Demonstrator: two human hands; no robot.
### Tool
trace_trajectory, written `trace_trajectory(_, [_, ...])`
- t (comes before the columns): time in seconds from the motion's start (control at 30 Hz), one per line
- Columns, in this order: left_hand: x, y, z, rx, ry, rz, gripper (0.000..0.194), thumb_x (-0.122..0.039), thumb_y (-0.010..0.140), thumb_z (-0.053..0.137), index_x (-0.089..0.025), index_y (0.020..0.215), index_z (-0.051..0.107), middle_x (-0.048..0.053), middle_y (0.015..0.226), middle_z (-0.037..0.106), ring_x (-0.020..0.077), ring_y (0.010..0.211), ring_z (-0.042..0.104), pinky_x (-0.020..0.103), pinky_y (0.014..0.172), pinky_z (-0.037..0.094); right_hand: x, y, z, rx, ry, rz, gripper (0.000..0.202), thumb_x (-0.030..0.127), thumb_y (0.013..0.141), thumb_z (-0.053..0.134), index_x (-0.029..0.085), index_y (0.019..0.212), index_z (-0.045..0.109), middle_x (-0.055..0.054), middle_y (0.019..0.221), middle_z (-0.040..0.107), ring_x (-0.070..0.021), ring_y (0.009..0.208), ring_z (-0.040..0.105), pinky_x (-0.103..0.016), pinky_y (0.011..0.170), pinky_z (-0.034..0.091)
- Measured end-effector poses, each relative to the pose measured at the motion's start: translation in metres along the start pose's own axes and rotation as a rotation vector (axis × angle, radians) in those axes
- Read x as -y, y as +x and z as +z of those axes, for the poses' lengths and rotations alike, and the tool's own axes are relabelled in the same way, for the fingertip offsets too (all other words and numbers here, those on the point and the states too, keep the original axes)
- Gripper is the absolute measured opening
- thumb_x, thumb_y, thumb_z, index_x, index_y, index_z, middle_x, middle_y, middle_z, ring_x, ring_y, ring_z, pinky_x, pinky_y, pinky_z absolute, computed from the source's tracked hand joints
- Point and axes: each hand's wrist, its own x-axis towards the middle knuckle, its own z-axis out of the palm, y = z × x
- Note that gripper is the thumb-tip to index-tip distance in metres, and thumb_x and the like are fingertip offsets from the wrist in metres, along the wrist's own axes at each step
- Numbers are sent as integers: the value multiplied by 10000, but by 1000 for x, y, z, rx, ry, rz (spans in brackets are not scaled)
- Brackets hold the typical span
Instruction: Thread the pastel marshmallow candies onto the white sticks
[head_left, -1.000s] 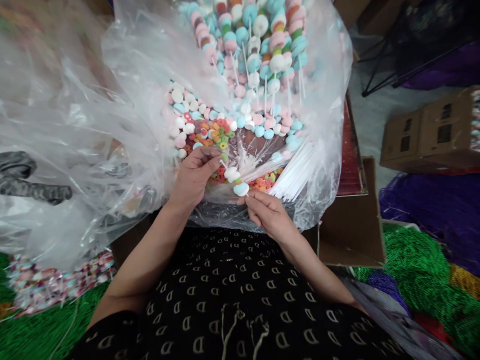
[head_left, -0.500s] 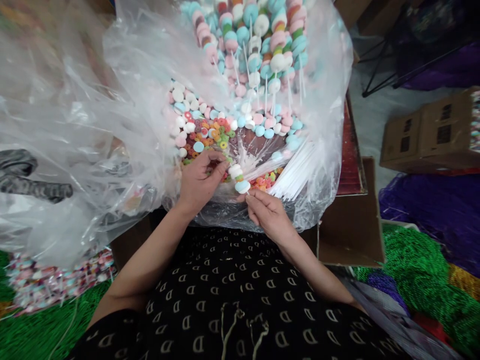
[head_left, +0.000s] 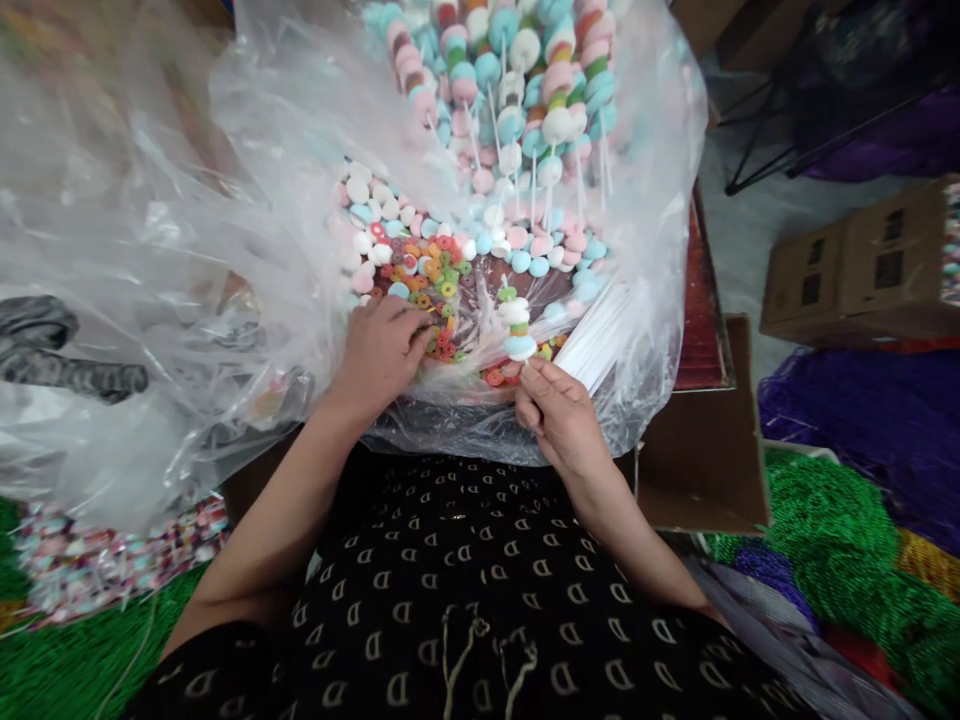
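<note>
My right hand (head_left: 559, 410) is closed on the lower end of a candy skewer (head_left: 516, 320), which stands nearly upright with blue, white and green pieces and a green ring at its top. Over the left edge of the colourful candy rings (head_left: 435, 270) is my left hand (head_left: 382, 350), thumb and fingers bent toward the rings; whether it pinches one is hidden. Pink, white and blue round candies (head_left: 517, 240) lie behind the rings. A bundle of white sticks (head_left: 596, 335) rests right of the skewer. Finished-looking candy skewers (head_left: 502, 80) lie at the back.
Clear plastic sheeting (head_left: 150, 220) surrounds the candies. An open cardboard box (head_left: 701, 460) stands at the right, near a closed box (head_left: 862, 265). Green strands (head_left: 847, 540) and purple strands (head_left: 862, 430) lie at the far right. Wrapped candies (head_left: 112, 560) are at the lower left.
My right hand has moved right with the skewer, which now has a green ring at its top. My left hand has moved left, away from the skewer, to the rings.
</note>
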Motion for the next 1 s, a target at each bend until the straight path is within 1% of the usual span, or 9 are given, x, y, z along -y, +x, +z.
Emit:
trace_trajectory(0.13, [-8, -1, 3, 104, 190, 16, 193, -245, 990, 589, -229, 1069, 763, 138, 1141, 717, 366, 1117, 619, 549, 986, 481, -3, 0, 1, 27, -36, 9, 418, 617, 881, 765, 204, 932, 725, 106, 448, 404, -81, 406, 246, -265, 434, 140])
trace_trajectory(0.27, [-7, 7, 3, 180, 215, 6, 138, -247, 967, 612, -209, 973, 744, 157, 1147, 698, 399, 1154, 602, 583, 1007, 463, -6, -2, 1, 44, -81, 9, 419, 621, 896, 749, 205, 942, 740, 97, 465, 427, -86, 412, 270, -265, 436, 152])
trace_trajectory(0.37, [-2, 9, 2, 157, 141, 3, 130, -260, 960, 596, -211, 941, 715, 145, 1121, 701, 379, 1139, 605, 558, 1015, 462, -7, -4, 0, 51, -107, 1, 421, 623, 898, 747, 204, 940, 740, 94, 468, 434, -88, 415, 285, -264, 442, 156])
trace_trajectory(0.47, [-1, 5, 2, 134, 98, -12, 161, -233, 964, 546, -221, 970, 707, 117, 1064, 725, 346, 1091, 617, 511, 987, 468, -9, -5, -1, 92, -125, 0, 426, 623, 900, 750, 198, 930, 741, 91, 473, 453, -85, 420, 294, -264, 456, 180])
trace_trajectory(0.63, [-4, 4, 4, 131, 145, 33, 246, -211, 970, 544, -208, 1098, 754, 154, 1165, 719, 381, 1159, 590, 543, 996, 444, -11, -4, 0, 128, -127, -9, 401, 596, 913, 746, 196, 906, 745, 94, 491, 455, -79, 421, 296, -264, 468, 204])
trace_trajectory(0.7, [-4, 6, 4, 153, 181, 54, 224, -217, 968, 557, -210, 1044, 767, 153, 1162, 717, 384, 1151, 587, 550, 998, 442, -12, -4, 0, 122, -135, -10, 398, 591, 915, 743, 192, 911, 746, 90, 498, 467, -79, 425, 314, -262, 472, 205])
trace_trajectory(0.8, [-3, 11, 3, 175, 194, 32, 175, -241, 961, 585, -204, 970, 756, 151, 1138, 723, 384, 1154, 595, 552, 1013, 450, -12, -4, 0, 110, -149, -12, 397, 587, 911, 742, 190, 910, 743, 83, 523, 490, -77, 432, 326, -262, 475, 217])
trace_trajectory(0.93, [-4, 11, 0, 174, 123, -15, 158, -240, 965, 573, -202, 945, 726, 147, 1114, 741, 376, 1175, 610, 547, 1037, 456, -12, -5, -1, 132, -191, -9, 416, 609, 915, 718, 194, 903, 729, 92, 512, 451, -86, 431, 322, -268, 471, 241])
trace_trajectory(1.0, [-5, 9, -1, 133, 50, -40, 129, -225, 950, 586, -205, 930, 711, 129, 1075, 752, 356, 1161, 627, 534, 1062, 452, -11, -6, -1, 143, -218, 0, 432, 624, 923, 698, 193, 902, 724, 95, 500, 435, -89, 430, 324, -267, 470, 245])
